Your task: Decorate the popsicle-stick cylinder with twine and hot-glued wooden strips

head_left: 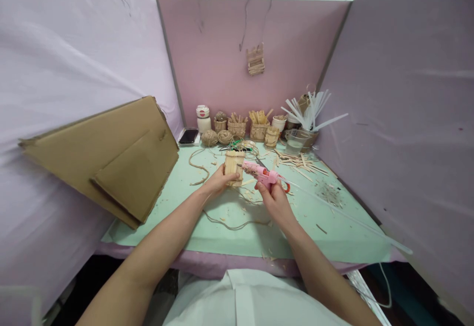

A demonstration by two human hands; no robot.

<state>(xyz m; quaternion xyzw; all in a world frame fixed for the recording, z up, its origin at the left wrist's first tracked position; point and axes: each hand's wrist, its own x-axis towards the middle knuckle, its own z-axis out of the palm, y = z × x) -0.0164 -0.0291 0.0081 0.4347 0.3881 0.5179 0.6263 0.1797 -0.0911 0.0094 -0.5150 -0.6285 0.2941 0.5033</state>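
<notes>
My left hand (221,179) is closed around the lower left side of a small holder made of wooden sticks (234,162), held upright above the table. Twine wraps round the holder near its top. My right hand (274,198) grips a pink glue gun (263,174) by its handle. The gun's nozzle points left, close to the holder's right side; whether it touches I cannot tell. A long clear glue stick (344,212) runs out of the gun's back toward the lower right. Loose twine (237,227) lies on the table beneath my hands.
Folded cardboard (129,158) leans at the left. Along the back stand a white jar (203,123), twine balls (209,138), stick-filled baskets (237,128) and a pot of glue sticks (309,136). Thin wooden sticks (301,160) lie at the right. A phone (189,137) sits back left.
</notes>
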